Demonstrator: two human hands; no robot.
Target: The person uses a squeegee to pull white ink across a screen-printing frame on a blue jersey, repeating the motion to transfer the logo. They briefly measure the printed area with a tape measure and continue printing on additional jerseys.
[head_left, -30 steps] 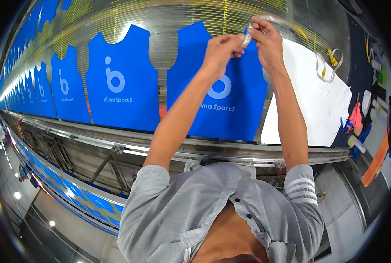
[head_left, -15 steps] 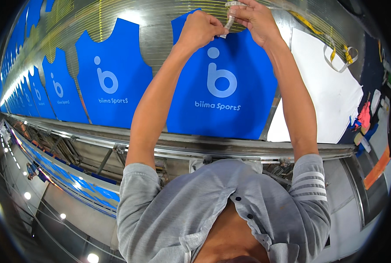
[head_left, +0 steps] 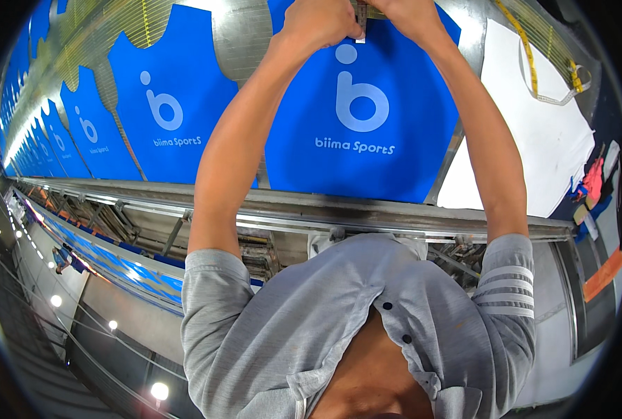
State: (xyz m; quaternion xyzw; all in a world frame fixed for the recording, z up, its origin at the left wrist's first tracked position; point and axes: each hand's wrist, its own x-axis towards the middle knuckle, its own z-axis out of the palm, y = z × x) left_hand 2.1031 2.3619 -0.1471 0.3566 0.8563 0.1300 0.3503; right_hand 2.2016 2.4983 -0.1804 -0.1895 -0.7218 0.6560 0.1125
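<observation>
A blue cut shirt panel (head_left: 304,105) with a pale printed logo and lettering lies flat in front of me. At its neckline my left hand (head_left: 323,22) pinches the end of a tape measure (head_left: 361,31), whose pale tip rests on the cloth above the logo. Close beside it, my right hand (head_left: 405,15) is closed on the same tape; its fingers are partly cut off by the top edge of the view. A yellow and white stretch of tape (head_left: 529,59) curls at the right, over a white cloth panel (head_left: 496,119).
More blue panels (head_left: 206,84) lie in a row to the left along the long metal table (head_left: 248,49). A metal rail (head_left: 367,209) runs along its near edge. At the far right are pink cloth (head_left: 593,180) and an orange strip (head_left: 605,274).
The panels and both hands sit higher in the view, as the view has shifted. My hands are lower over the neckline, and the tape hangs straighter against the blue panel.
</observation>
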